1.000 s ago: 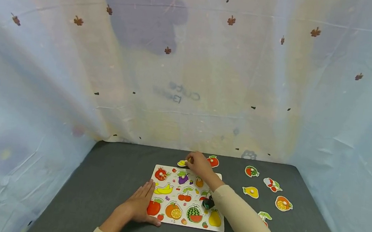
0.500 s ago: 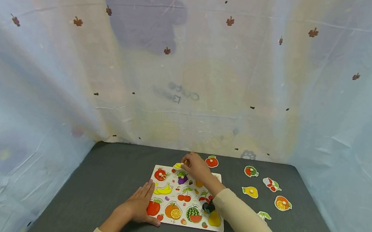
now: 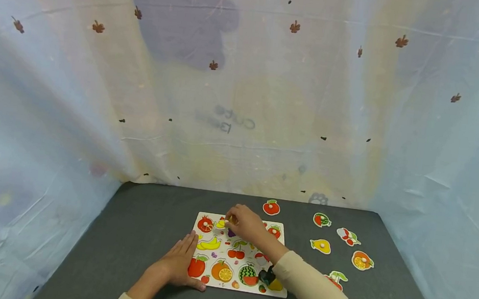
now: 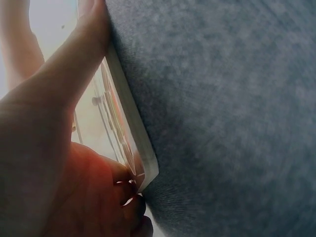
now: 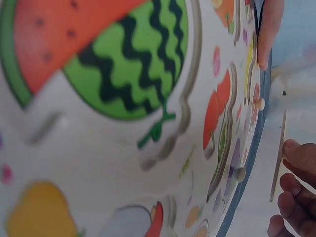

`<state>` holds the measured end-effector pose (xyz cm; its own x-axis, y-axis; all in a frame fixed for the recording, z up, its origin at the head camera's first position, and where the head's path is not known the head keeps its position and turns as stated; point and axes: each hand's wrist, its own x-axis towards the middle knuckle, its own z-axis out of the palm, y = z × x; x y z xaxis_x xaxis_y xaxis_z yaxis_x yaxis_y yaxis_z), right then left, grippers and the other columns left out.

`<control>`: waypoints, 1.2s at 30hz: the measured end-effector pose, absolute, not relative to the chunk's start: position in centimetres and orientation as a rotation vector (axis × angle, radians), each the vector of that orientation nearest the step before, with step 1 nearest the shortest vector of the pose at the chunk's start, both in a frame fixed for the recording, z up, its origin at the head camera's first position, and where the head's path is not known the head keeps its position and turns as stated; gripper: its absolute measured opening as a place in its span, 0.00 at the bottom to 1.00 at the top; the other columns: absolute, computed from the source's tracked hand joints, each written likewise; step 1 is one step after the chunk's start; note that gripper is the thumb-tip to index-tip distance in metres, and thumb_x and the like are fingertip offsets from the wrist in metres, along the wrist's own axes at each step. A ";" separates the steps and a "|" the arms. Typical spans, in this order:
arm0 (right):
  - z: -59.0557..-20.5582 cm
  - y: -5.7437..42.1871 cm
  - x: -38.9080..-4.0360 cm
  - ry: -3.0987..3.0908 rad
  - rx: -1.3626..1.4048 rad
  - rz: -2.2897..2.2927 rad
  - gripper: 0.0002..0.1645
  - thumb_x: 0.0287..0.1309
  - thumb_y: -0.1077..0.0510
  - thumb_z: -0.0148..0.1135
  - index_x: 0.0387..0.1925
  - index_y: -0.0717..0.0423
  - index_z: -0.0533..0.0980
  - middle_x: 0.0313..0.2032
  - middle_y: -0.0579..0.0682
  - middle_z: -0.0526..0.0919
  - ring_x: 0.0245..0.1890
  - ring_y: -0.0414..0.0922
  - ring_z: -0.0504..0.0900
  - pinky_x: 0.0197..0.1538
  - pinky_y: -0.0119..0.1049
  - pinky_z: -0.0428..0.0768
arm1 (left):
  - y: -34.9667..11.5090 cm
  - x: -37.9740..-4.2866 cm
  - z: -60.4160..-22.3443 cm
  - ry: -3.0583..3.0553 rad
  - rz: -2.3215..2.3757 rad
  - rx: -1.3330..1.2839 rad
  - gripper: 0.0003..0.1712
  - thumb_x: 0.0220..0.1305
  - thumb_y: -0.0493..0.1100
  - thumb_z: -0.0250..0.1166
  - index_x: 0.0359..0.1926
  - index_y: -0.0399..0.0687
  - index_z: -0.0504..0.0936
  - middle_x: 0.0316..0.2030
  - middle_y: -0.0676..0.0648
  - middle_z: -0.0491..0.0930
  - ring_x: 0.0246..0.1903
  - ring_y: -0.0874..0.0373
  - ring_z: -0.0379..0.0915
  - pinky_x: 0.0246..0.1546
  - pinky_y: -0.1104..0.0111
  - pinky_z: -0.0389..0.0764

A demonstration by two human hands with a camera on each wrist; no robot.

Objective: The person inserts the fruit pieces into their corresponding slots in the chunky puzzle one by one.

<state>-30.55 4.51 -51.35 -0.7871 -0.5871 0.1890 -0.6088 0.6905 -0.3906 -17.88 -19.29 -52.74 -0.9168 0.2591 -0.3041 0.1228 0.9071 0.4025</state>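
Note:
A white fruit puzzle board [image 3: 246, 289] lies flat on the dark table. My left hand [image 3: 179, 261] rests along its left edge, fingers extended and thumb at the front edge; the left wrist view shows this hand [image 4: 89, 192] against the board's side. Over the board's back part, my right hand [image 3: 245, 223] pinches a yellow banana puzzle piece [image 3: 220, 224], mostly covered by the fingers. In the right wrist view the held piece [image 5: 278, 160] appears edge-on, off the board. A pomegranate piece [image 3: 206, 224] and a grape piece with a knob [image 5: 239, 174] sit in the board.
Loose knobbed pieces lie on the table: a tomato-like red piece [image 3: 271, 207] behind the board, and to the right a watermelon [image 3: 322, 220], a pear [image 3: 320, 246], an orange [image 3: 362, 260], a red-and-white fruit [image 3: 348, 237] and a cherry piece [image 3: 337, 279]. A patterned curtain [image 3: 245, 96] encloses the table.
My right hand has carried the banana piece from the table behind the board leftward and nearer, over the board's back row. The left hand has stayed in place.

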 end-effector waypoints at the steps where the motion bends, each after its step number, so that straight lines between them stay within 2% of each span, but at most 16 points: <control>1: -51.3 4.4 -30.3 -2.840 1.015 0.677 0.07 0.70 0.49 0.73 0.45 0.45 0.86 0.36 0.40 0.78 0.37 0.37 0.75 0.39 0.31 0.80 | -19.5 -18.1 -53.3 2.723 0.534 0.284 0.86 0.43 0.75 0.83 0.85 0.33 0.46 0.85 0.33 0.42 0.84 0.37 0.40 0.84 0.44 0.46; 7: -51.2 4.3 -29.2 -2.818 1.060 0.684 0.07 0.69 0.50 0.75 0.44 0.46 0.86 0.35 0.39 0.78 0.35 0.36 0.74 0.38 0.29 0.79 | -20.2 -19.1 -56.2 2.751 0.577 0.319 0.90 0.37 0.84 0.78 0.85 0.34 0.46 0.86 0.34 0.42 0.84 0.37 0.39 0.84 0.42 0.44; 10: -51.3 4.3 -28.8 -2.827 1.081 0.680 0.07 0.68 0.50 0.76 0.44 0.46 0.86 0.35 0.40 0.78 0.35 0.36 0.73 0.38 0.28 0.79 | -20.2 -19.0 -56.3 2.752 0.561 0.319 0.90 0.38 0.84 0.78 0.85 0.34 0.45 0.86 0.34 0.41 0.85 0.37 0.38 0.84 0.43 0.43; 24: -52.8 3.0 -27.7 -2.849 1.137 0.650 0.08 0.67 0.48 0.76 0.42 0.44 0.87 0.32 0.36 0.77 0.32 0.35 0.72 0.36 0.27 0.76 | -19.9 -18.3 -54.5 2.764 0.584 0.337 0.89 0.38 0.81 0.80 0.85 0.34 0.46 0.85 0.33 0.43 0.84 0.35 0.39 0.84 0.43 0.40; 32: -52.8 2.3 -26.8 -2.859 1.176 0.610 0.09 0.66 0.47 0.77 0.42 0.44 0.87 0.30 0.36 0.76 0.31 0.34 0.71 0.35 0.26 0.74 | -19.6 -17.9 -53.5 2.773 0.499 0.306 0.85 0.40 0.76 0.83 0.84 0.33 0.49 0.85 0.33 0.46 0.84 0.37 0.43 0.84 0.44 0.47; 36: -52.9 2.0 -26.6 -2.862 1.160 0.583 0.10 0.66 0.46 0.77 0.42 0.45 0.87 0.29 0.36 0.74 0.30 0.34 0.70 0.33 0.27 0.72 | -19.9 -18.2 -54.2 2.765 0.563 0.314 0.88 0.38 0.79 0.82 0.84 0.33 0.48 0.85 0.33 0.45 0.84 0.35 0.41 0.83 0.42 0.44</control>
<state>-26.60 1.99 -52.86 -0.7274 -0.6726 0.1362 -0.6723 0.6586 -0.3381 -18.15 -19.86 -54.22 -0.9306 0.2698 -0.2473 0.1516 0.8992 0.4104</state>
